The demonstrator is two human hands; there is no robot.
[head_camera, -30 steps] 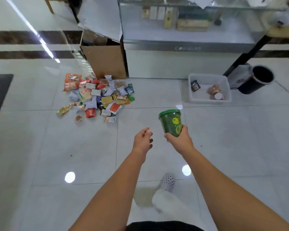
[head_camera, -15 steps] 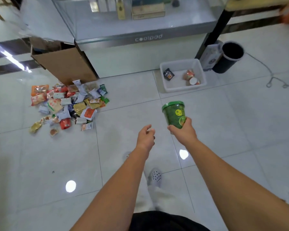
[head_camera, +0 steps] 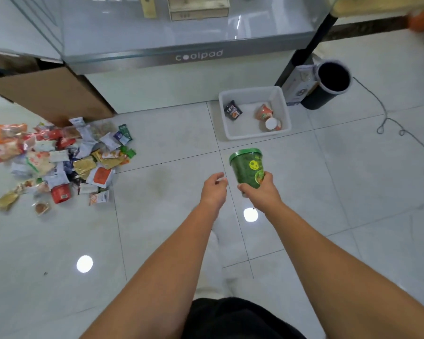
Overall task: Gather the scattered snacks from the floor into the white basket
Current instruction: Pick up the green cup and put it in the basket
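Green cup (head_camera: 246, 167) upright in right hand (head_camera: 261, 192), gripped low.

Green cup (head_camera: 247, 167) with yellow marks; white basket (head_camera: 284, 104).

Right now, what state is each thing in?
green cup, upright, lid on, gripped by right hand
left hand, loosely curled, empty
white basket, holds dark packet and tipped orange cups
snack pile, scattered, not yet gathered
black bin, open top
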